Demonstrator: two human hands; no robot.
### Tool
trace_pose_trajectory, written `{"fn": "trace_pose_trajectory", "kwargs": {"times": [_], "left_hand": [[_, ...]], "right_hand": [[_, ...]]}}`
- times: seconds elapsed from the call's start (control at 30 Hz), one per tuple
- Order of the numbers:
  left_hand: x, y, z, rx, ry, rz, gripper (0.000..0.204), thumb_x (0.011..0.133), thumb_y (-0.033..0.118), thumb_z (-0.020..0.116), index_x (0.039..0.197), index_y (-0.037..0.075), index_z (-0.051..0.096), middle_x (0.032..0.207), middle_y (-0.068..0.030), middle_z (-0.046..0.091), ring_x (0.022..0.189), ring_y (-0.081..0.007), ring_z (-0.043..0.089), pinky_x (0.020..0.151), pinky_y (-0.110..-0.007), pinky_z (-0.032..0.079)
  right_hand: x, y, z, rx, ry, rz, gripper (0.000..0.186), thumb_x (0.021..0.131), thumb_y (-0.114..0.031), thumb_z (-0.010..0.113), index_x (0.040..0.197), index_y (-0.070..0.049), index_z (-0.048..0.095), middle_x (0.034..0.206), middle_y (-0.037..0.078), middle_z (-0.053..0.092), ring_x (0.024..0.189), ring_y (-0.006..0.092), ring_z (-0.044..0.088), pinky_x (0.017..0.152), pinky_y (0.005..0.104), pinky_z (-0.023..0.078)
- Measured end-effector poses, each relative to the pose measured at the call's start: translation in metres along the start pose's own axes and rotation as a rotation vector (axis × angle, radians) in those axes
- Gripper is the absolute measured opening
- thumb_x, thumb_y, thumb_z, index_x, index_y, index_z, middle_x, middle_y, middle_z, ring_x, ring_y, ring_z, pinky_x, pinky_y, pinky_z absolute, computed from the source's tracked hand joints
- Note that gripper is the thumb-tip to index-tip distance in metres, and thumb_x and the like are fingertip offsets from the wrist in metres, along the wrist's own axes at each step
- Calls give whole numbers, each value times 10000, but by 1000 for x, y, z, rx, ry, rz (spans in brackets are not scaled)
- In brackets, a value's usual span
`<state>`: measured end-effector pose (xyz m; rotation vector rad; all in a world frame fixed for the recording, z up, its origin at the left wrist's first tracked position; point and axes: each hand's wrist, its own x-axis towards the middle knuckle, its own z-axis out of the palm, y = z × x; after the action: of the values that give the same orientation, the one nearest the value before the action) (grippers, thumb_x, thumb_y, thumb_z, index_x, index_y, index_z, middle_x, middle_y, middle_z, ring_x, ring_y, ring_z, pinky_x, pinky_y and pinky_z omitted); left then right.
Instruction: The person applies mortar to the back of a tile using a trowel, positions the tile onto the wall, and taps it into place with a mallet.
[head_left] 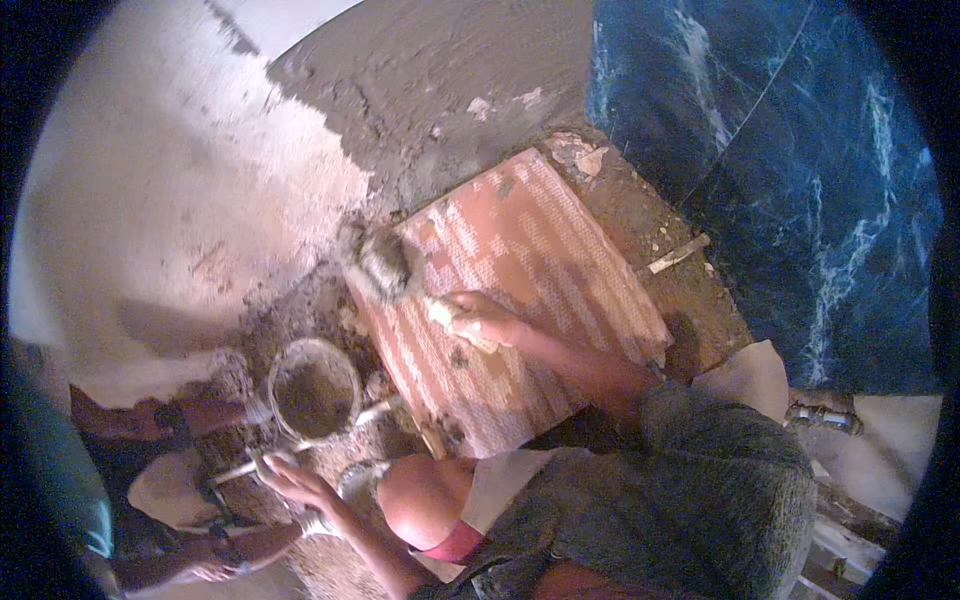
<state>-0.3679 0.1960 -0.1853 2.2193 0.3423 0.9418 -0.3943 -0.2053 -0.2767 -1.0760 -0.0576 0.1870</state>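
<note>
Obliquely, the near-square reddish tile (560,250), without a clear long axis, lies under the nearer right hand (488,322), curled round a pale lump (443,313), and far-right of the left hand (300,484), whose grip I cannot tell.

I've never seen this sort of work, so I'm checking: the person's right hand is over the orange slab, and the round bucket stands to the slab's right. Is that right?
Not quite: the head view shows the round bucket to the left of the orange slab. The person's right hand is over the slab, as you said.
</note>
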Motion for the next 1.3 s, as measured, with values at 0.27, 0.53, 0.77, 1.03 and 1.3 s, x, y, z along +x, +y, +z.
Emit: {"fn": "trace_pose_trajectory", "kwargs": {"times": [0.27, 0.53, 0.77, 1.03, 1.3], "left_hand": [[143, 255, 211, -136, -99, 708, 727, 909, 535, 460, 1348, -38, 375, 1358, -284, 353, 1277, -407, 344, 1043, -532, 292], [293, 360, 334, -2, 609, 935, 818, 853, 634, 459, 1389, 28, 339, 1364, -271, 338, 1203, -399, 381, 962, -528, 324], [231, 373, 352, -51, 607, 916, 833, 872, 676, 298, 1400, 33, 340, 1429, -197, 321, 1216, -383, 367, 967, -513, 288], [249, 374, 360, 120, 690, 904, 820, 895, 649, 230, 1411, 14, 296, 1393, -204, 341, 1220, -358, 351, 960, -515, 267], [263, 365, 357, 124, 648, 817, 835, 894, 652, 209, 1370, -22, 334, 1374, -218, 343, 1217, -368, 345, 965, -519, 276]], "right_hand": [[25, -44, -121, 418, 540, -294, 347, 812, -146, 574, 1143, -78, 494, 775, 54, 555, 554, 165, 537, 477, 313, 485], [66, -6, -292, 560, 1003, -370, 180, 791, -221, 609, 912, -97, 559, 689, 54, 554, 538, 189, 534, 473, 339, 472], [142, -40, -396, 316, 1344, -364, 164, 783, -224, 597, 865, -82, 581, 709, 78, 577, 573, 214, 554, 508, 366, 469], [213, -87, -451, 146, 1555, -293, 166, 777, -208, 577, 847, -59, 605, 740, 106, 603, 617, 237, 576, 546, 390, 468], [194, -90, -464, 146, 1566, -273, 180, 771, -192, 557, 828, -37, 629, 772, 134, 630, 661, 260, 598, 584, 414, 466]]}}
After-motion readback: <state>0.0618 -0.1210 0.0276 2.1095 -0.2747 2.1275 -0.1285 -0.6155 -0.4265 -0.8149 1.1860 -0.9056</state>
